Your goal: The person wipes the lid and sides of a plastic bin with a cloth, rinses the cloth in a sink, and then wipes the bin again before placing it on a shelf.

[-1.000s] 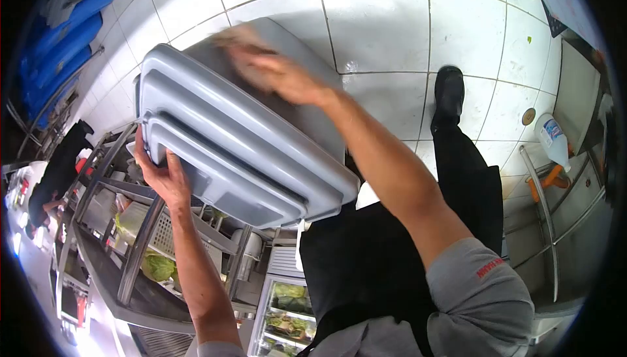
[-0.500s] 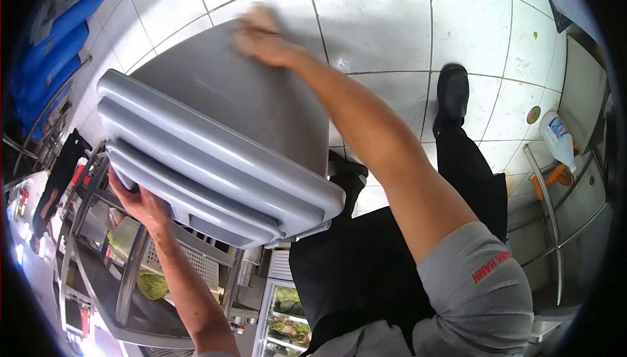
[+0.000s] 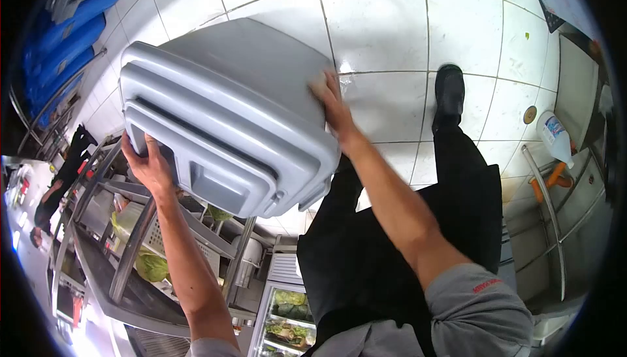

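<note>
A large grey plastic bin (image 3: pixel 255 63) leans at a tilt over the tiled floor, its ridged lid side (image 3: pixel 202 141) facing me. My left hand (image 3: pixel 151 166) grips the lid side at its recessed handle, thumb and fingers bent around the edge. Against the bin's right side rests my right hand (image 3: pixel 333 105), its fingers partly blurred and apart, with nothing else in it. Part of the bin hides the floor beneath it.
A metal rack (image 3: pixel 134 259) with lettuce stands at lower left, beside a glass-door fridge (image 3: pixel 287 321) of vegetables. Blue bags (image 3: pixel 72 27) hang at upper left. A white bottle (image 3: pixel 555 136) is at right. Another person (image 3: pixel 49 207) shows at far left.
My right hand has slid down and right along the bin's side. The bin has tipped, showing more of its lid face, and shifted slightly right. My left hand has moved a little up with it.
</note>
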{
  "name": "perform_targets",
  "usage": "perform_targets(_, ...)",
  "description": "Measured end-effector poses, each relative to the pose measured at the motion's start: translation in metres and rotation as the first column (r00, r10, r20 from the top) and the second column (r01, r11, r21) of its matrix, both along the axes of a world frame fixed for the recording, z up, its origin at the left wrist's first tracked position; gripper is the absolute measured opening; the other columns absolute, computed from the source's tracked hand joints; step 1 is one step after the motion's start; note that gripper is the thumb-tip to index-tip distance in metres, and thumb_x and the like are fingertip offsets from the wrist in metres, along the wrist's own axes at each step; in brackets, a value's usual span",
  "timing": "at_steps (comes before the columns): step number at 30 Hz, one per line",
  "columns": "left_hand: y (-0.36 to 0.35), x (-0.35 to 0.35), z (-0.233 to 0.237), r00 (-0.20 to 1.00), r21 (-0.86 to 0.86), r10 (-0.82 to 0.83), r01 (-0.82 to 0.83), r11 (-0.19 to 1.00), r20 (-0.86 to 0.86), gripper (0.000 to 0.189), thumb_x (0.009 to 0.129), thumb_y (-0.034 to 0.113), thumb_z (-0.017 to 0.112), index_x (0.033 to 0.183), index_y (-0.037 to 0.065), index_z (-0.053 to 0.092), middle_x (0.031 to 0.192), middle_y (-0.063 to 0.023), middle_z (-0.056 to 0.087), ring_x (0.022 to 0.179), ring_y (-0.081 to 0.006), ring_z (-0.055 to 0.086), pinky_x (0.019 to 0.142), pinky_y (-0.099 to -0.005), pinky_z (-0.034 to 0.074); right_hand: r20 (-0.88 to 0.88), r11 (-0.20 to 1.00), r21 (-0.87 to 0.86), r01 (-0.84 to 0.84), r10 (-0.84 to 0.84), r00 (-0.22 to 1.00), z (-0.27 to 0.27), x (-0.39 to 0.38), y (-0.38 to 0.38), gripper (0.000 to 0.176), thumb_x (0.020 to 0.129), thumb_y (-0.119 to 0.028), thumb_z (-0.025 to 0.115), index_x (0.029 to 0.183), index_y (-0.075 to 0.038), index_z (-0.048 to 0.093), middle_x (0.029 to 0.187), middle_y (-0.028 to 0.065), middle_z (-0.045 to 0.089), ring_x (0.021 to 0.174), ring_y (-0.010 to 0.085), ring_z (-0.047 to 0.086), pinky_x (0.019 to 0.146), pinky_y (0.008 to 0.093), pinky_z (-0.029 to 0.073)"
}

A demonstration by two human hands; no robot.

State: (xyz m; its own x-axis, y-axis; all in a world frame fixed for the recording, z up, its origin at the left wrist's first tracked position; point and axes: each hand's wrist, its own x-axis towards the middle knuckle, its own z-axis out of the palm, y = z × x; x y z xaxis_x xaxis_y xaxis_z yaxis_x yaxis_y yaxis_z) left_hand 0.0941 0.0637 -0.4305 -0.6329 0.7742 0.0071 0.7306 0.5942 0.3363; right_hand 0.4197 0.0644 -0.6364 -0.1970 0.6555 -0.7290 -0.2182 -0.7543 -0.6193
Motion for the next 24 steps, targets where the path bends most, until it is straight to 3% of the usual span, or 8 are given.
perform_targets(1, -0.002, -0.001, -0.003, 0.999, 0.014, 0.042, -0.042, 0.999, 0.032, 0.057, 0.099, 0.027, 0.071, 0.142, -0.003, 0.048, 0.126, -0.0170, 0.064, 0.111, -0.0236, 0.060, 0.099, -0.0351, 0.046, 0.254, 0.903, 0.234, -0.361, 0.301, 0.919, -0.018, 0.004, 0.022, 0.067, 0.101, -0.044, 0.053, 0.149, 0.003, 0.045, 0.152, 0.0216, 0.047, 0.145, 0.0326, 0.040, 0.121, 0.0375, 0.030)
perform_targets(6, -0.006, -0.021, -0.010, 0.991, -0.009, 0.124, -0.124, 0.992, -0.059, 0.061, 0.098, 0.036, 0.072, 0.142, 0.000, 0.051, 0.120, -0.0194, 0.068, 0.106, -0.0248, 0.064, 0.095, -0.0359, 0.050, -0.191, 0.609, 0.545, -0.576, 0.759, 0.622, 0.039, -0.014, 0.142, 0.048, 0.100, -0.028, 0.059, 0.138, 0.001, 0.060, 0.145, 0.0194, 0.058, 0.146, 0.0301, 0.042, 0.122, 0.0387, 0.030)
perform_targets(9, -0.002, -0.026, -0.007, 0.991, -0.031, 0.135, -0.135, 0.990, 0.004, 0.058, 0.098, 0.032, 0.072, 0.143, 0.001, 0.050, 0.130, -0.0180, 0.063, 0.113, -0.0262, 0.060, 0.099, -0.0381, 0.048, -0.527, 0.846, 0.205, -0.492, 0.519, 0.673, 0.060, 0.063, 0.101, 0.035, 0.100, -0.008, 0.053, 0.132, 0.002, 0.066, 0.150, 0.0148, 0.055, 0.143, 0.0240, 0.046, 0.119, 0.0355, 0.033)
perform_targets(12, 0.001, -0.073, 0.006, 0.971, -0.123, -0.079, 0.109, 0.986, 0.226, 0.064, 0.099, 0.024, 0.069, 0.148, -0.005, 0.039, 0.147, -0.0175, 0.049, 0.130, -0.0252, 0.048, 0.112, -0.0374, 0.036, -0.149, 0.793, 0.585, -0.170, 0.311, 0.939, 0.039, 0.042, 0.049, 0.038, 0.100, -0.005, 0.052, 0.136, 0.000, 0.062, 0.148, 0.0155, 0.057, 0.136, 0.0225, 0.052, 0.114, 0.0370, 0.039)
perform_targets(16, 0.013, -0.057, 0.001, 0.971, -0.059, -0.191, 0.201, 0.978, 0.141, 0.057, 0.100, 0.025, 0.063, 0.144, -0.007, 0.047, 0.130, -0.0208, 0.065, 0.118, -0.0279, 0.061, 0.105, -0.0371, 0.044, 0.162, 0.926, -0.027, -0.375, 0.375, 0.913, -0.079, 0.005, 0.073, 0.052, 0.109, -0.043, 0.043, 0.138, -0.001, 0.055, 0.136, 0.0213, 0.060, 0.127, 0.0267, 0.055, 0.113, 0.0392, 0.037)
perform_targets(19, 0.000, -0.079, -0.002, 0.985, -0.134, -0.169, 0.162, 0.978, -0.039, 0.057, 0.100, 0.029, 0.062, 0.142, -0.007, 0.049, 0.126, -0.0225, 0.067, 0.113, -0.0292, 0.064, 0.100, -0.0375, 0.047, -0.017, 0.962, -0.135, 0.239, -0.243, 0.970, -0.133, -0.019, 0.006, 0.072, 0.105, -0.050, 0.046, 0.156, 0.000, 0.033, 0.148, 0.0219, 0.046, 0.137, 0.0283, 0.043, 0.115, 0.0342, 0.033)
perform_targets(22, 0.006, -0.064, -0.002, 0.990, -0.144, -0.133, 0.124, 0.982, -0.052, 0.060, 0.101, 0.034, 0.061, 0.143, -0.007, 0.049, 0.127, -0.0241, 0.066, 0.112, -0.0324, 0.065, 0.098, -0.0386, 0.049, -0.085, 0.992, -0.027, -0.120, 0.118, 0.989, -0.037, 0.004, -0.043, 0.083, 0.107, -0.054, 0.037, 0.164, -0.005, 0.001, 0.169, 0.0200, 0.013, 0.155, 0.0340, 0.016, 0.123, 0.0431, 0.021)
perform_targets(24, 0.000, -0.067, 0.001, 0.998, -0.165, -0.052, 0.046, 0.985, -0.034, 0.064, 0.102, 0.041, 0.058, 0.145, -0.005, 0.049, 0.127, -0.0221, 0.066, 0.112, -0.0319, 0.065, 0.098, -0.0393, 0.049, -0.261, 0.995, 0.080, 0.057, -0.034, 0.965, 0.003, 0.010, -0.049, 0.080, 0.109, -0.052, 0.034, 0.164, -0.006, -0.001, 0.172, 0.0176, 0.001, 0.158, 0.0330, 0.005, 0.126, 0.0448, 0.013)
